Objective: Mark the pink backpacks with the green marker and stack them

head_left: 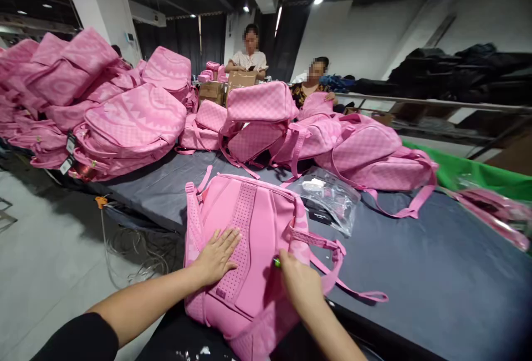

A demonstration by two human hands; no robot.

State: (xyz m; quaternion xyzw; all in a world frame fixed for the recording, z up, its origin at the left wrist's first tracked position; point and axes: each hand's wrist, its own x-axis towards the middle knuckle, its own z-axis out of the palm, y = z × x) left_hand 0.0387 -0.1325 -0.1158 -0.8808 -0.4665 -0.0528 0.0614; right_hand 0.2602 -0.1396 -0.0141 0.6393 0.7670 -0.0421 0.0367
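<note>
Our left hand [216, 255] lies flat and wide open on the padded back of a soft pink cloth backpack [253, 228]. It presses down and holds nothing. The backpack lies face down at the near edge of the grey counter [436, 272], and its lower end hangs over the edge.

Our right hand [301, 283] is curled at the backpack's side by a strap. A tiny green thing [276, 262] peeks out at its fingertips, but we cannot tell how tightly it is held. We think the bag is being held still while its side gets looked at. It is floppy, so any next move needs a steady press.

We cannot see inside the backpack. Just behind it, a clear plastic bag [328, 194] holds dark and white bits. Brown cardboard boxes [211, 92] sit far back, and what is in them is hidden.
</note>
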